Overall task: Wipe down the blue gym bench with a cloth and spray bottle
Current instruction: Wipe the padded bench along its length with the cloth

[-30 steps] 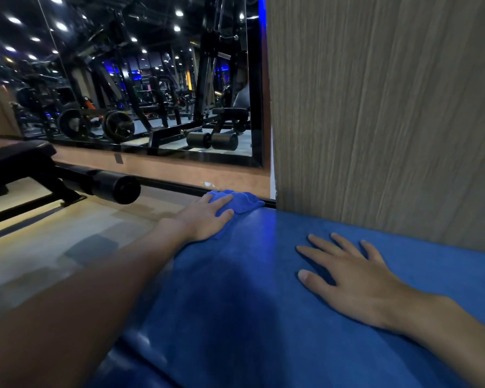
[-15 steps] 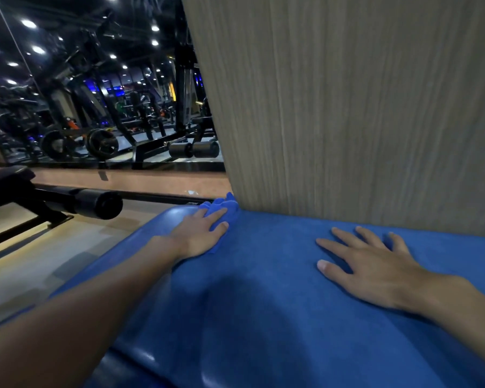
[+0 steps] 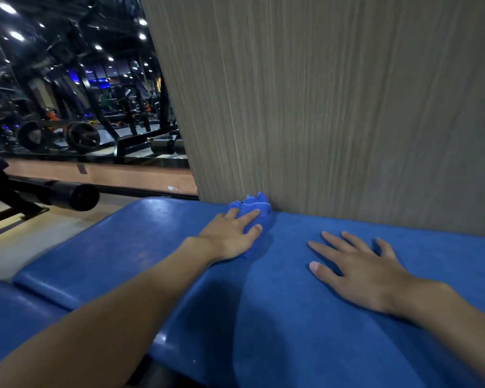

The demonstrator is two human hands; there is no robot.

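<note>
Head view gives us one bench (image 3: 123, 247), one cloth (image 3: 256, 208) and two hands. Our left hand (image 3: 230, 236) reaches far, its straight fingers pressing the cloth without clasping it. Our right hand (image 3: 359, 270) lies spread, palm down, on the bench. The crumpled blue cloth sits at the bench's far edge, touching the wall (image 3: 319, 107).

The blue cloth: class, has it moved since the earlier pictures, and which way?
Yes. The left hand has slid the blue cloth rightward: it began beyond the left edge of the wood panel and now lies against its base.
</note>
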